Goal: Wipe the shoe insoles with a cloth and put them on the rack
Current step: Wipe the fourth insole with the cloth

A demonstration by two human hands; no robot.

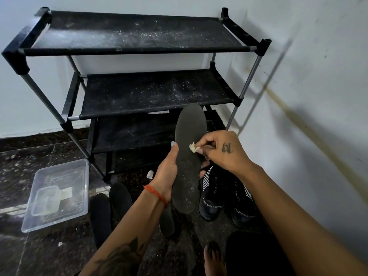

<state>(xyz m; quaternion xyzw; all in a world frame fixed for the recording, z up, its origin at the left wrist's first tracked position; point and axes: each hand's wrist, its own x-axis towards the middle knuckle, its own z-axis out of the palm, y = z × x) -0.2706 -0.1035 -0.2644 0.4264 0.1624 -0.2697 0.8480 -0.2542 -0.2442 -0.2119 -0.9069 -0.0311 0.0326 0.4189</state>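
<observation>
From the head view, a dark grey insole (189, 156) is held up at the centre of the frame, its toe end pointing up toward the rack (139, 48) and its heel end down toward the floor. The left hand (167, 170) grips it from the left edge, thumb lying along the rim and fingertips showing past the right edge underneath. White specks dot the lower half of the insole. The right hand (223, 150) comes in from the right and pinches a small wad of pale cloth (194, 148) between its fingertips, pressed against the insole's right side about midway along its length, just above the left hand's grip.

The rack fills the upper half of the frame: black fabric shelves on grey poles, dusted with white grit, nothing lying on the two top shelves. Below the held insole, at lower centre, a second insole (167, 224) lies on the dark floor (49, 251), partly hidden by the left forearm. Just left of it stand two plain black shoes (111, 206); just right of it, a pair of black sport shoes (225, 198) with white stripes. A clear plastic tub (57, 194) sits at lower left of the frame.
</observation>
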